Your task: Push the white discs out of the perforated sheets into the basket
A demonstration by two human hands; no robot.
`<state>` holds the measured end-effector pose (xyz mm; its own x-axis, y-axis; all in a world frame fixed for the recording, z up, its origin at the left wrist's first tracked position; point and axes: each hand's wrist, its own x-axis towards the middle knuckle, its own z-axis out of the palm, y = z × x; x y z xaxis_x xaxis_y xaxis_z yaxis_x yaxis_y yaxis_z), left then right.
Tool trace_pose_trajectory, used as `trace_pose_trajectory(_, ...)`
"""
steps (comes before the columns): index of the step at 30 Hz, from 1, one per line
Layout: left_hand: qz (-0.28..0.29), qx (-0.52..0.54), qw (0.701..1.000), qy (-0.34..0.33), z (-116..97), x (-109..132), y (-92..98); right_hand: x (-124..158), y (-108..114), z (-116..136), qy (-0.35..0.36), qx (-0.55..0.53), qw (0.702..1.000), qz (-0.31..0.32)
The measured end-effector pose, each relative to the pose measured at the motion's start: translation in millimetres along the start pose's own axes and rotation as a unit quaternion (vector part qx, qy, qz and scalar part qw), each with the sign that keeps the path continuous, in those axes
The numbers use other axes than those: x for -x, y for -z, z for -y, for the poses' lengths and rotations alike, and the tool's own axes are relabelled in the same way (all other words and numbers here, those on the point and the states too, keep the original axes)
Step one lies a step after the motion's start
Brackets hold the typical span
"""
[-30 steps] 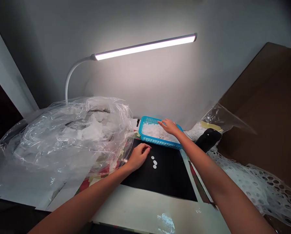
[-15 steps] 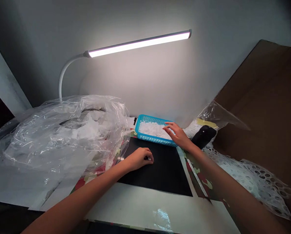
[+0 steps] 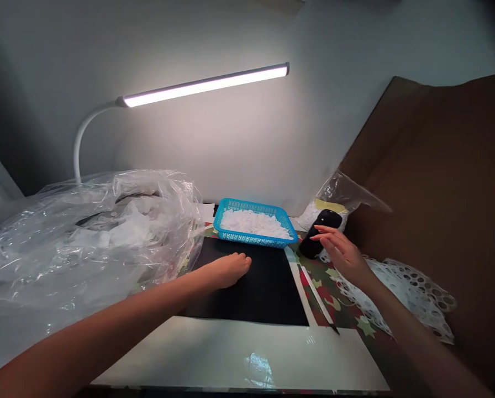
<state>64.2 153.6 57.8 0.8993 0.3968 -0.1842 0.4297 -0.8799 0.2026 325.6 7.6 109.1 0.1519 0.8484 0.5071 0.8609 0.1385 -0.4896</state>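
Note:
My left hand (image 3: pixel 226 271) rests palm-down on a black mat (image 3: pixel 247 298), its fingers curled against the surface. Whatever lies beneath them is hidden, and no white discs show on the mat. My right hand (image 3: pixel 341 252) is raised with its fingers apart and holds nothing. Its fingertips are close to a black rounded object (image 3: pixel 319 233) but I cannot tell if they touch it. A blue plastic basket (image 3: pixel 231 221) heaped with white flakes (image 3: pixel 253 224) stands just beyond the mat, between my hands.
A crumpled transparent plastic bag (image 3: pixel 85 237) fills the left side. A thin white-handled blade (image 3: pixel 317 298) lies on camouflage-patterned paper (image 3: pixel 334 304). White perforated sheet (image 3: pixel 396 287), a cardboard panel (image 3: pixel 433 166) and a desk lamp (image 3: pixel 206 85) stand nearby.
My right hand has moved away from the basket, rightward to the black object. My left hand stays on the mat, and the view has swung so everything sits further left.

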Motion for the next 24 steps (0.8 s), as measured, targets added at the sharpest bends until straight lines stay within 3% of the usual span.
trace_pose_trajectory(6,0.045,0.016,0.999,-0.006,14.9,-9.0,5.8,31.8,19.9,-29.3,-0.083,-0.026,0.995,-0.045)
trace_pose_trajectory(11,0.026,0.054,0.998,0.016,20.7,-9.3,8.5,46.3,19.2,-43.0,-0.108,-0.047,0.992,-0.04)
trace_pose_trajectory(14,-0.029,0.082,0.995,0.042,31.0,-14.1,33.0,49.8,13.0,-50.5,-0.109,-0.062,0.991,-0.038)
trace_pose_trajectory(20,-0.198,0.115,0.967,0.108,62.5,-39.1,99.6,46.3,-12.6,-51.7,-0.086,-0.079,0.993,-0.021)
trace_pose_trajectory(24,-0.241,0.127,0.957,0.104,76.5,-45.9,114.9,45.5,-31.0,-56.9,-0.076,-0.071,0.994,-0.017)
